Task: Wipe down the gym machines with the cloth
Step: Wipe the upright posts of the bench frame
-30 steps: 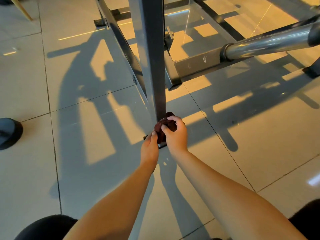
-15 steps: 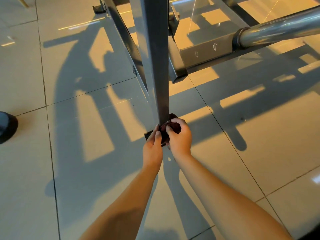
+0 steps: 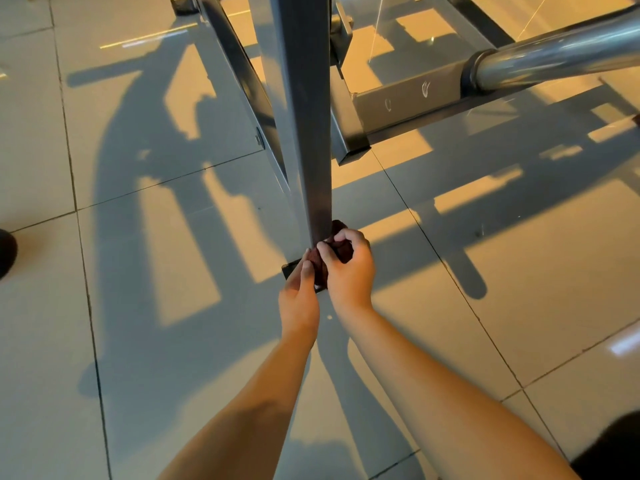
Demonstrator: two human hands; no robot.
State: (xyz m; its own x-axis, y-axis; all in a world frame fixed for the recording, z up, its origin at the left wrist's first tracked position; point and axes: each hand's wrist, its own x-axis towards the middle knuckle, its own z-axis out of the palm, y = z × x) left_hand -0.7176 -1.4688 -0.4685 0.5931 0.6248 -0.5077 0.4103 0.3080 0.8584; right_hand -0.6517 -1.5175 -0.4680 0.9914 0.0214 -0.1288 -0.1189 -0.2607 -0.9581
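Bare forearms (image 3: pixel 433 386), dark-clad knee (image 3: pixel 613 445)

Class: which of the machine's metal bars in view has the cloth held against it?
The dark upright post at centre: left hand and right hand hold the dark red cloth at its foot. The slanted bar and shiny round tube go untouched.
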